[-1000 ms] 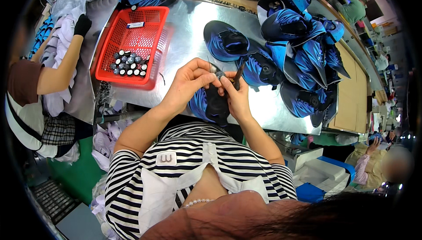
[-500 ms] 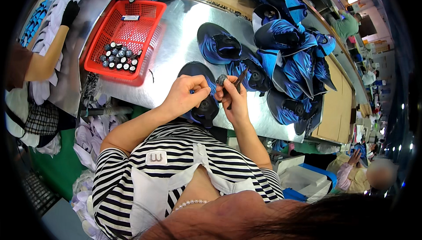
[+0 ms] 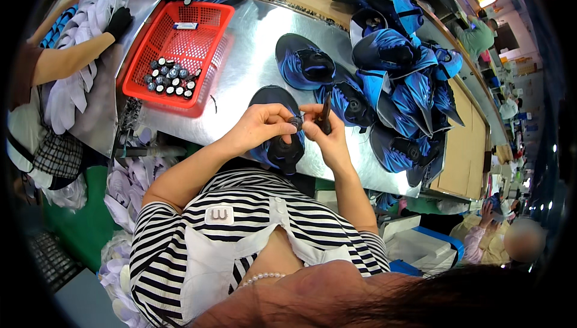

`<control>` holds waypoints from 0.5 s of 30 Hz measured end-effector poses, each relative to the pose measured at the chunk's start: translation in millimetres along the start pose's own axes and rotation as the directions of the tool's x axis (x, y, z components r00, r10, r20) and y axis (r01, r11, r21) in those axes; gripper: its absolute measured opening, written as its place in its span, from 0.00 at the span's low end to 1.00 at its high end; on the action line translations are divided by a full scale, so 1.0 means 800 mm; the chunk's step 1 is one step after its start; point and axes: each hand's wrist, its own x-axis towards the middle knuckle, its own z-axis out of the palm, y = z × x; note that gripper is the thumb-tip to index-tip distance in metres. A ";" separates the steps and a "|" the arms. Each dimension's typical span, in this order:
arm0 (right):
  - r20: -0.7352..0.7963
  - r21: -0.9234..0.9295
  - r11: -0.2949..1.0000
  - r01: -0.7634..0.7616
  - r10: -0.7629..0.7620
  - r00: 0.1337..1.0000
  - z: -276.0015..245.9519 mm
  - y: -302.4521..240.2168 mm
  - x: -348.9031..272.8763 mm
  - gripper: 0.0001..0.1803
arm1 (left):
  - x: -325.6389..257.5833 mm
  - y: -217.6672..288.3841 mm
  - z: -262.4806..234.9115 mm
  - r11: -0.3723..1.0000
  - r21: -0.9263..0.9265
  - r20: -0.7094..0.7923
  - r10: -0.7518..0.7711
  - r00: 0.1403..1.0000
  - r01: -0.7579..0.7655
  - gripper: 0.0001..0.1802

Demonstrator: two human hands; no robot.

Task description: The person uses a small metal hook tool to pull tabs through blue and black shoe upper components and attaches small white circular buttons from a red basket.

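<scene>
Just above a blue-and-black shoe upper (image 3: 267,96), my two hands meet at a small dark round lace dial (image 3: 296,122). My left hand (image 3: 258,126) pinches this dial between thumb and fingers. My right hand (image 3: 329,141) has its thumb and index finger at the dial's other side. Tucked in that same hand is a dark, pointed tool (image 3: 324,114) resembling small scissors, its tip pointing away from me. Part of the shoe upper is covered by my left hand. Two similar uppers (image 3: 305,63) lie beyond my hands.
A red plastic basket (image 3: 207,66) at the left holds several small dials (image 3: 171,78) and a white tube (image 3: 185,26). Blue-and-black uppers (image 3: 393,57) are heaped on the right of the metal table (image 3: 240,45). At far left, a co-worker's black-gloved hand (image 3: 119,22) is near white pieces.
My left fingers have moved right and taken the dial, which was at my right fingertips. The tool in my right hand has turned more upright. The co-worker's gloved hand has shifted.
</scene>
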 end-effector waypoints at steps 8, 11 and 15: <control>-0.009 -0.441 0.800 0.407 -0.457 0.889 0.029 0.007 0.020 0.05 | 0.001 -0.012 0.017 0.984 -0.127 -0.246 0.092 0.965 -0.126 0.09; -0.229 0.124 0.972 0.201 -0.169 0.959 0.018 -0.002 0.014 0.06 | -0.006 -0.026 0.020 0.948 0.186 -0.252 0.300 0.920 -0.258 0.05; -0.069 0.753 0.653 0.083 -0.047 0.997 0.009 -0.004 0.002 0.07 | 0.010 -0.011 0.019 0.849 -0.450 -0.314 0.139 0.939 -0.276 0.09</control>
